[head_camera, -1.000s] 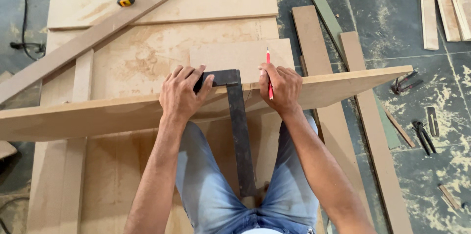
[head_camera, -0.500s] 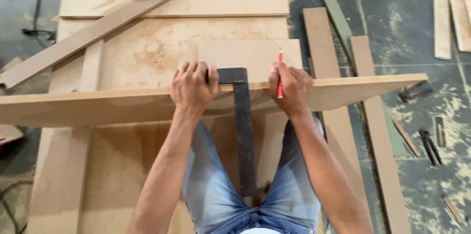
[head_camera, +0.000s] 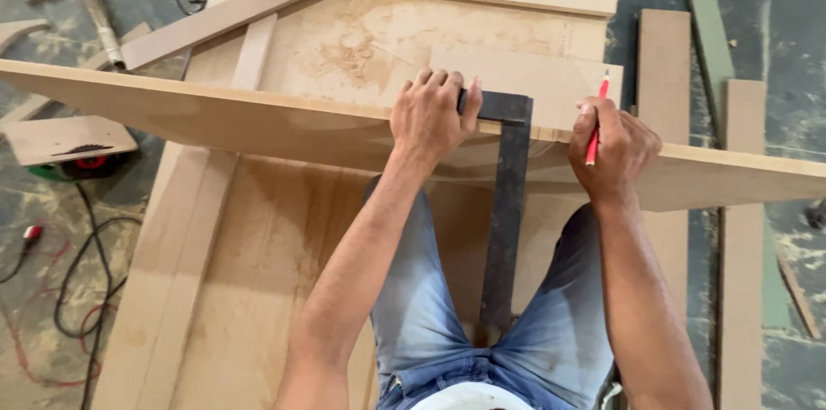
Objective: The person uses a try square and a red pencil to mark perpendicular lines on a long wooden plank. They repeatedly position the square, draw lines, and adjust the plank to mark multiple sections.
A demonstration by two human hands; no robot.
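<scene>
Floor: dark stained workshop floor [head_camera: 779, 23] strewn with sawdust, offcuts and cables; large fibreboard sheets [head_camera: 344, 40] lie flat under the work.
Board: long fibreboard plank [head_camera: 215, 122] held on edge across the person's lap, running from far left to the right frame edge, its top edge facing up.
Square: dark steel try square [head_camera: 506, 203], stock hooked over the plank's top edge, blade hanging down the near face between the knees.
Left hand: left hand [head_camera: 428, 122] curled over the plank's top edge, fingers closed on the square's stock, pinning it to the wood.
Right hand: right hand [head_camera: 616, 152] gripping the top edge just right of the square, fingers wrapped around a red pencil [head_camera: 595, 126] with its tip pointing up and away, not on the wood.
Risk: plank looks propped only by hands and legs; its long left overhang could tip or sag, probably twisting the square off true. A loose grip on the stock would likely let the blade swing.
Edges: top edge is narrow, so the stock has little seat.
Open room: free space between the two hands along the blade; right of the plank, upright strips [head_camera: 662, 57] stand near; at left, a power tool [head_camera: 73, 162] and cables [head_camera: 86, 289] crowd the floor.
</scene>
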